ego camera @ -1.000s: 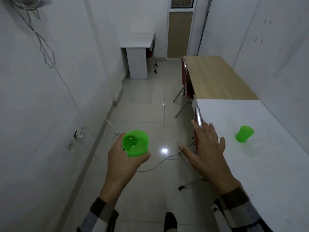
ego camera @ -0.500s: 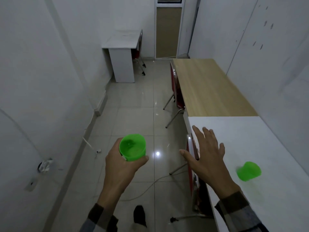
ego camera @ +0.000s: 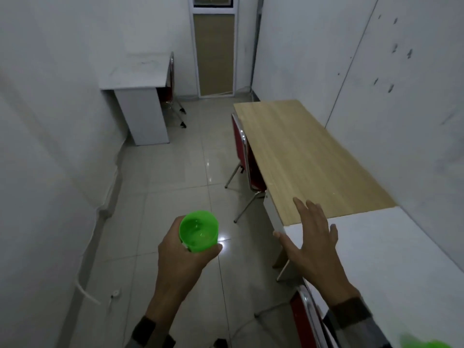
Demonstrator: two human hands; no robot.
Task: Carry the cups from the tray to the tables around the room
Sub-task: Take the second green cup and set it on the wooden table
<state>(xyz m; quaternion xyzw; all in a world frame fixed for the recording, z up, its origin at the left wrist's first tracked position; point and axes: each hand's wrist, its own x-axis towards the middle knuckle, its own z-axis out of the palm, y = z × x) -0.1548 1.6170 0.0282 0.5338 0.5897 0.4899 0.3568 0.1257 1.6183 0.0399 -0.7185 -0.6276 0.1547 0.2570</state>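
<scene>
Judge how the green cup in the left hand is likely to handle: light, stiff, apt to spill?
The green cup looks like thin plastic, so probably light. The left hand wraps it alone, which suggests little weight. Its inside glistens, perhaps with liquid, so tilting may spill it. The smooth wall could be slippery.

Tiled floor (ego camera: 175, 197) lying open down the middle, a clear lane running to the far door (ego camera: 215, 54). Wooden table (ego camera: 308, 156) and white table (ego camera: 391, 259) lining the right wall, tops bare. Red chairs (ego camera: 242, 151) tucked at their edges, legs jutting into the aisle. Small white table (ego camera: 140, 79) narrowing the far left. Cable (ego camera: 85, 290) trailing along the left wall.
</scene>
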